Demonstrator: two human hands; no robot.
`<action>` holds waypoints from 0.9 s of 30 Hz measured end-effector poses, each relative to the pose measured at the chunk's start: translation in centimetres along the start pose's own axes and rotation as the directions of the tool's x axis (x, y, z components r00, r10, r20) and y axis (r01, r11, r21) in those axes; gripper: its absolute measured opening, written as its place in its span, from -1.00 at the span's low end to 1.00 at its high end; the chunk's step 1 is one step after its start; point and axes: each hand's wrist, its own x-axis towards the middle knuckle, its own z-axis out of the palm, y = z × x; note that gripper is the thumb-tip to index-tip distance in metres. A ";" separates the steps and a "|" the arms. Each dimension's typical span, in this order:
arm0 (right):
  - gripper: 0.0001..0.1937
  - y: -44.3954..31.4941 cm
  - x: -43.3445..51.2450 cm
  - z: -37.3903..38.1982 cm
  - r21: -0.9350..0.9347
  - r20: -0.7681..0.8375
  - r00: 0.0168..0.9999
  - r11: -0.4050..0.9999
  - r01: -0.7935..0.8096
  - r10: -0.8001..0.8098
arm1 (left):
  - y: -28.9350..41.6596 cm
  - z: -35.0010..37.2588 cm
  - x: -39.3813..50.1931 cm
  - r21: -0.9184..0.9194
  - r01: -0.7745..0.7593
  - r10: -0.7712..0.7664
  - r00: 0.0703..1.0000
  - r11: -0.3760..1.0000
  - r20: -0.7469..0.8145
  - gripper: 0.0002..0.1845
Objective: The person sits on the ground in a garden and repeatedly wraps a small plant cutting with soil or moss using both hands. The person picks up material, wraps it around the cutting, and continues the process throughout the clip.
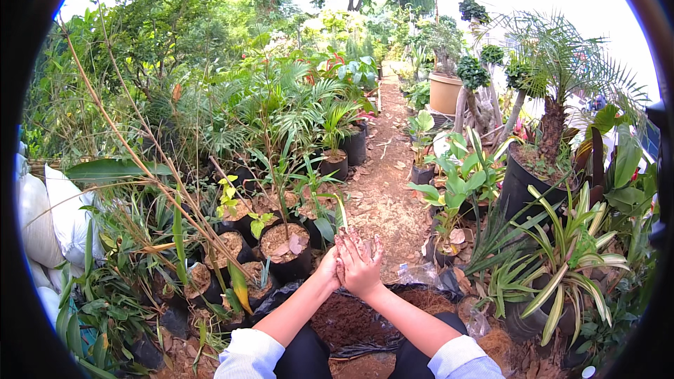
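Observation:
My left hand [330,269] and my right hand [362,265] are pressed together at the palms, above a heap of dark brown soil [350,321] on black plastic sheeting [368,350]. Dark soil sticks to the fingers. The right hand lies over the front of the left and hides much of it, so whether something small is between the palms cannot be seen. A narrow pale yellow-green leaf [342,212] rises just beyond the fingertips; whether it is held is unclear. Brown coir fibre [426,300] lies at the right end of the soil.
Black nursery bags with plants, one with sawdust-like mulch [284,242], crowd the left side. A dirt path [384,168] runs ahead. At right stand a variegated plant [566,268], a large black pot [526,184] and a tan pot [444,93]. White sacks [66,216] lie far left.

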 end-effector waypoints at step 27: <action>-0.48 0.1 1.3 -0.7 0.291 0.056 0.910 0.866 -0.408 0.410 | -0.8 2.5 -1.3 0.287 -0.045 0.101 0.978 0.957 -0.184 -0.69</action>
